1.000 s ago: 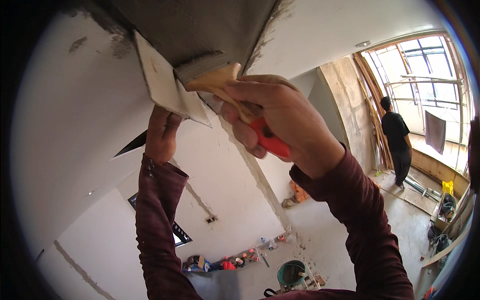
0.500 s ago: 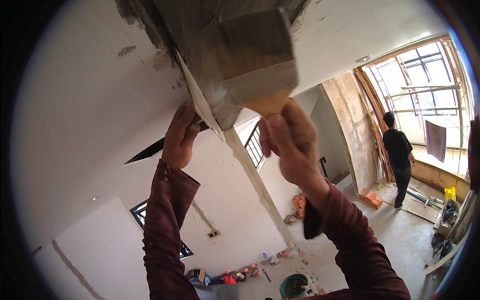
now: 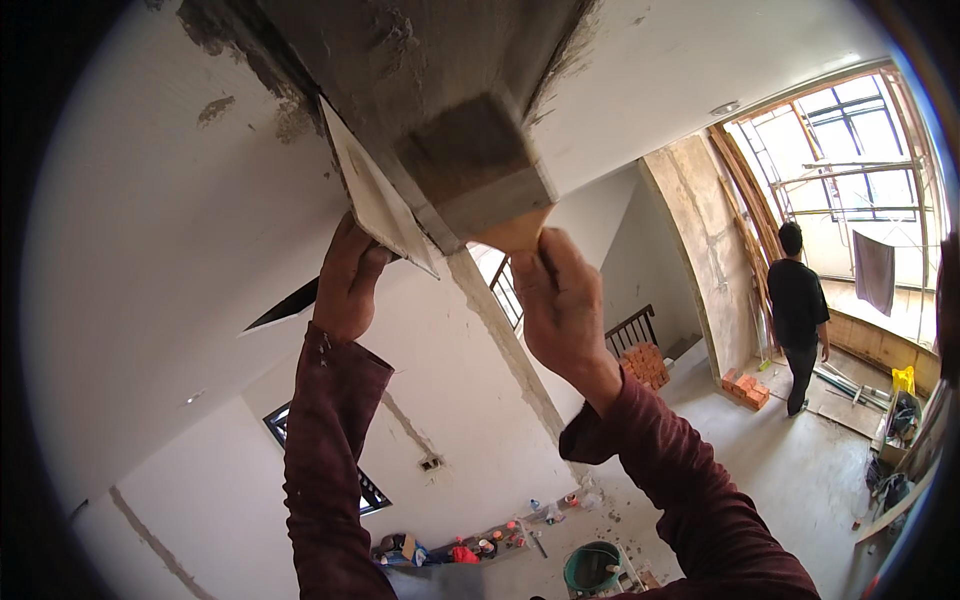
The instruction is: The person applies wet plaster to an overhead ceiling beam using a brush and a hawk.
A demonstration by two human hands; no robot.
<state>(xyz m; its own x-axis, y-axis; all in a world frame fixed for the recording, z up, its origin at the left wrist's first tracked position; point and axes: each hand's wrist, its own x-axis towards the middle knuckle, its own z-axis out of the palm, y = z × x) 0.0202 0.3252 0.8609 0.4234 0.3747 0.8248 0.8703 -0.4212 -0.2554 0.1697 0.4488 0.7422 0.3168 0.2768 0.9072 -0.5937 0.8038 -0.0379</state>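
My left hand [image 3: 345, 285] is raised with its fingers closed on a thin pale board [image 3: 375, 190], held on edge along the left edge of a grey plastered beam [image 3: 350, 35] overhead. My right hand [image 3: 560, 305] grips the wooden handle of a wide brush [image 3: 475, 160], its broad dark head up against the beam's underside, just right of the board. The brush head is slightly blurred, so its contact with the plaster is hard to judge.
A person in black [image 3: 795, 310] stands by a bright window with scaffolding [image 3: 850, 165] at right. Below are brick stacks [image 3: 745, 390], a green bucket [image 3: 590, 565], small items along the wall base [image 3: 490, 545], planks and bags [image 3: 895, 450], and a railing [image 3: 630, 325].
My right hand swung the brush up onto the beam, then drew it slightly left and down. My left hand and board shifted right in view. The person in black stepped slightly right.
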